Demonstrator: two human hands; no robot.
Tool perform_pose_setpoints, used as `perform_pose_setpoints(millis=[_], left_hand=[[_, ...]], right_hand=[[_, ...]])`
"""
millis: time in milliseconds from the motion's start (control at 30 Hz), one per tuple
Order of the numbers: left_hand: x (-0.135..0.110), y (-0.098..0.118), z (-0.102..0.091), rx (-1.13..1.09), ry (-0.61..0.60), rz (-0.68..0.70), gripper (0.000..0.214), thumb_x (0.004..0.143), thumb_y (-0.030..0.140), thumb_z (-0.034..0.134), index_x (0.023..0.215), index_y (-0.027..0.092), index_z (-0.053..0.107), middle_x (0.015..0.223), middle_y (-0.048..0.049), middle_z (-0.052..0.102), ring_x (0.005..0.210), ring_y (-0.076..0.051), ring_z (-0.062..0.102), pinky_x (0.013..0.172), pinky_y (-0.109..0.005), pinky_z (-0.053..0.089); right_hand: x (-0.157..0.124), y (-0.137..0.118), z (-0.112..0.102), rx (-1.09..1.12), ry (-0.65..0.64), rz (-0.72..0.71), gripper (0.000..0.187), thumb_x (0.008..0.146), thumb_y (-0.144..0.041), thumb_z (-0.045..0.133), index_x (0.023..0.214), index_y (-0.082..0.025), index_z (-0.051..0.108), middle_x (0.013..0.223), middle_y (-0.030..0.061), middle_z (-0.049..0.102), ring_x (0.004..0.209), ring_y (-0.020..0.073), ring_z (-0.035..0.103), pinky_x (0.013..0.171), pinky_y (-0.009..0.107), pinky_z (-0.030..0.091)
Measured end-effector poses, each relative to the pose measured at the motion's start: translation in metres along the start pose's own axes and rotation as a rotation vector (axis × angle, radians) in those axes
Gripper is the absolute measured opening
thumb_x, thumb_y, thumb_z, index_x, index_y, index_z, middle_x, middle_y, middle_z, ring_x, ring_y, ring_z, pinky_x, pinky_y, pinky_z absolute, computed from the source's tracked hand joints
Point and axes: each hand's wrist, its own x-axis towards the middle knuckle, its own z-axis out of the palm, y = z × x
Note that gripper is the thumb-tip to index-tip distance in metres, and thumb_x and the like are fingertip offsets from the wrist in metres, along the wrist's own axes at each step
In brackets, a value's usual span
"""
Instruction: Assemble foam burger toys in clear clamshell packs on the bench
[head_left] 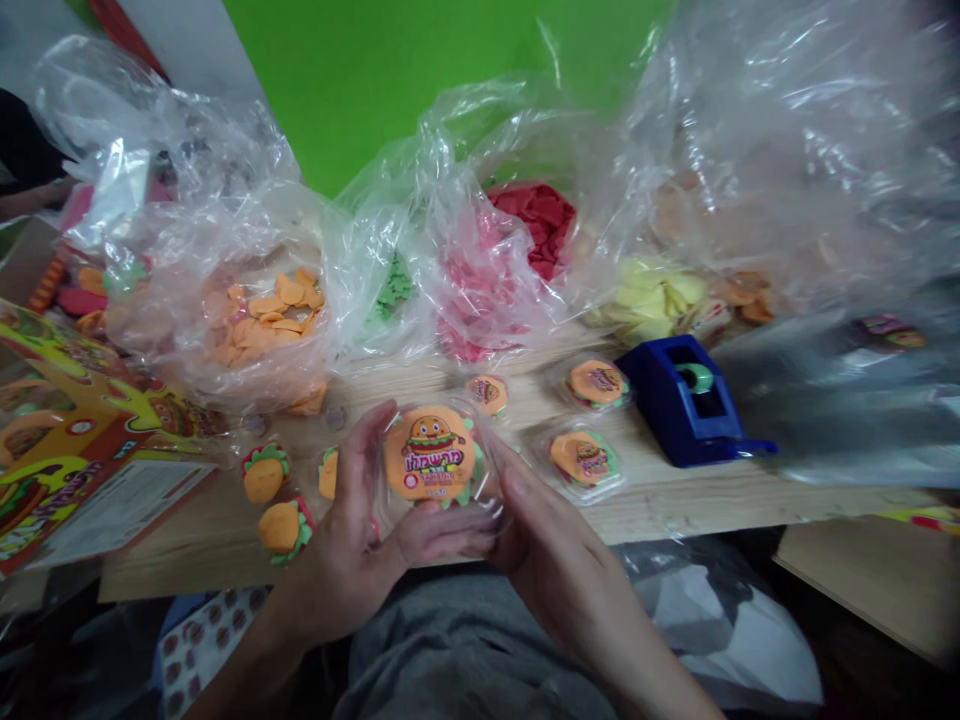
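A clear-wrapped burger-shaped candy pack (431, 455) with an orange label is held between both hands above the front edge of the wooden table (675, 495). My left hand (360, 545) cups it from the left and below, fingers curled round its rim. Pressing against its right edge is my right hand (544, 545), also closed on it. Three more wrapped packs lie just behind, at centre (488, 393), further right (598, 383) and nearer (584, 458). Unwrapped burger candies (264, 474) (283, 527) sit to the left of my left hand.
A blue tape dispenser (686, 400) stands right of the packs. Open plastic bags hold orange (262, 320), green (391, 285), pink and red (517, 260) and yellow (652, 300) candy pieces along the back. A printed cardboard box (82, 450) lies at left. A sticker sheet (199, 640) rests below the table edge.
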Motion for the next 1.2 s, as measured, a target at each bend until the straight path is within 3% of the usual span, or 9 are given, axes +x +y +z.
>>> perform_pose_setpoints(millis=[200, 267, 333, 400, 567, 667, 800, 1033, 1200], left_hand=[[-0.002, -0.002, -0.018, 0.075, -0.182, 0.038, 0.086, 0.074, 0.015, 0.067, 0.143, 0.034, 0.019, 0.142, -0.0062, 0.041, 0.126, -0.029, 0.044, 0.101, -0.043, 0.043], [0.0, -0.001, -0.02, 0.037, -0.127, 0.067, 0.077, 0.072, 0.019, 0.069, 0.138, 0.033, 0.032, 0.142, -0.0044, 0.041, 0.129, -0.029, 0.04, 0.102, -0.04, 0.042], [0.002, 0.0, -0.018, -0.05, -0.012, 0.088, 0.048, 0.08, 0.024, 0.063, 0.125, 0.033, 0.05, 0.137, -0.0011, 0.046, 0.128, -0.024, 0.041, 0.104, -0.036, 0.039], [0.003, -0.001, -0.013, -0.181, 0.105, 0.066, 0.031, 0.088, 0.029, 0.051, 0.118, 0.035, 0.055, 0.129, 0.0008, 0.053, 0.121, -0.02, 0.048, 0.103, -0.034, 0.04], [0.0, -0.009, 0.002, -0.318, 0.214, -0.042, 0.03, 0.089, 0.038, 0.049, 0.113, 0.024, 0.06, 0.12, -0.0057, 0.059, 0.116, -0.023, 0.051, 0.102, -0.038, 0.04], [-0.005, -0.013, 0.012, -0.343, 0.21, -0.095, 0.029, 0.087, 0.04, 0.052, 0.106, 0.022, 0.064, 0.116, -0.0058, 0.06, 0.114, -0.022, 0.051, 0.102, -0.038, 0.039], [-0.01, -0.015, 0.024, -0.318, 0.28, -0.151, 0.026, 0.085, 0.042, 0.055, 0.095, 0.02, 0.067, 0.111, -0.0055, 0.063, 0.113, -0.022, 0.052, 0.099, -0.035, 0.041], [-0.013, -0.025, 0.024, -0.279, 0.072, -0.243, 0.029, 0.083, 0.044, 0.056, 0.091, 0.018, 0.068, 0.094, -0.0072, 0.068, 0.094, -0.022, 0.061, 0.089, -0.036, 0.047], [-0.011, -0.028, 0.025, -0.292, -0.072, -0.277, 0.029, 0.084, 0.043, 0.055, 0.092, 0.019, 0.067, 0.096, -0.0069, 0.067, 0.095, -0.022, 0.061, 0.088, -0.035, 0.047]], right_hand=[[-0.001, -0.004, -0.001, -0.167, 0.15, -0.028, 0.043, 0.088, -0.042, 0.049, 0.13, -0.034, 0.048, 0.14, 0.0016, 0.046, 0.112, 0.0249, 0.058, 0.076, 0.037, 0.057], [-0.002, -0.003, -0.001, -0.2, 0.133, -0.034, 0.045, 0.09, -0.044, 0.045, 0.135, -0.035, 0.042, 0.132, 0.0036, 0.054, 0.099, 0.0241, 0.065, 0.072, 0.038, 0.058], [-0.002, -0.001, -0.001, -0.22, 0.089, -0.065, 0.043, 0.092, -0.043, 0.041, 0.135, -0.038, 0.04, 0.125, 0.0031, 0.06, 0.086, 0.0219, 0.069, 0.066, 0.038, 0.059], [-0.003, 0.0, 0.0, -0.326, 0.118, -0.157, 0.037, 0.093, -0.04, 0.042, 0.13, -0.041, 0.046, 0.124, -0.0001, 0.061, 0.091, 0.0195, 0.068, 0.072, 0.035, 0.058], [-0.006, -0.002, -0.002, -0.826, 0.331, -0.445, 0.027, 0.086, -0.028, 0.057, 0.109, -0.038, 0.065, 0.109, -0.0016, 0.068, 0.102, 0.0155, 0.062, 0.085, 0.028, 0.053], [-0.008, 0.0, -0.006, -0.846, 0.421, -0.519, 0.021, 0.086, -0.028, 0.055, 0.103, -0.032, 0.068, 0.099, -0.0004, 0.071, 0.091, 0.014, 0.065, 0.077, 0.024, 0.055], [-0.012, 0.004, -0.013, -0.769, 0.466, -0.486, 0.018, 0.086, -0.033, 0.057, 0.1, -0.03, 0.067, 0.094, -0.0003, 0.072, 0.086, 0.0156, 0.066, 0.074, 0.025, 0.055], [-0.03, -0.001, -0.024, -0.879, 0.406, -0.521, 0.016, 0.083, -0.034, 0.061, 0.096, -0.031, 0.069, 0.081, 0.0008, 0.07, 0.072, 0.0172, 0.062, 0.062, 0.027, 0.051], [-0.039, -0.006, -0.031, -0.907, 0.35, -0.514, 0.018, 0.086, -0.025, 0.058, 0.099, -0.032, 0.069, 0.084, 0.0012, 0.067, 0.078, 0.0161, 0.061, 0.063, 0.024, 0.049]])
